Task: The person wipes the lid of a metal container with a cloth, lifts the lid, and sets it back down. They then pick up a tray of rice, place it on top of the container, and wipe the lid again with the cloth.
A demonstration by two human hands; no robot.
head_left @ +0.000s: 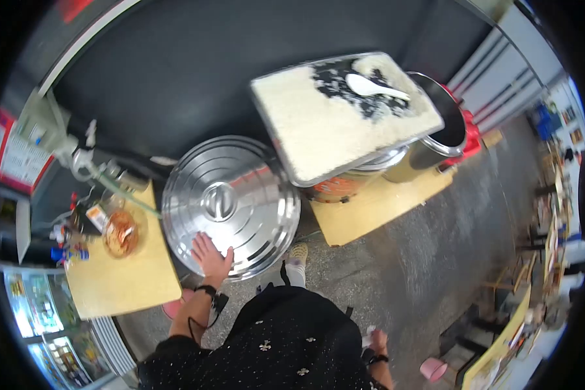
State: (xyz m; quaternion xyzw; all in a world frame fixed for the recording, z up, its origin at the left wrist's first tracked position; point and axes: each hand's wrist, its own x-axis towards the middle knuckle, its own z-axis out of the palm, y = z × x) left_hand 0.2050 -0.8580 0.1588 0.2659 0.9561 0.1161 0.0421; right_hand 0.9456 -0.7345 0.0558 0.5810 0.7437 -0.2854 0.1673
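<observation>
My left hand lies on the front edge of a big round metal lid, its fingers spread and flat. The lid is shiny, with ridged rings and a loop handle in the middle. Down at my right side, my right hand is curled, with a small whitish thing at its fingers that is too small to name. Behind and right of the lid, a rectangular tray holds a white, grainy layer, part of it scraped away to the dark bottom. A white spoon rests in that bare patch.
Beneath the tray are a patterned container and a wooden-topped table. A tall metal pot with red parts stands at its right. On the left table sits a bowl of reddish food. A pink bin stands lower right.
</observation>
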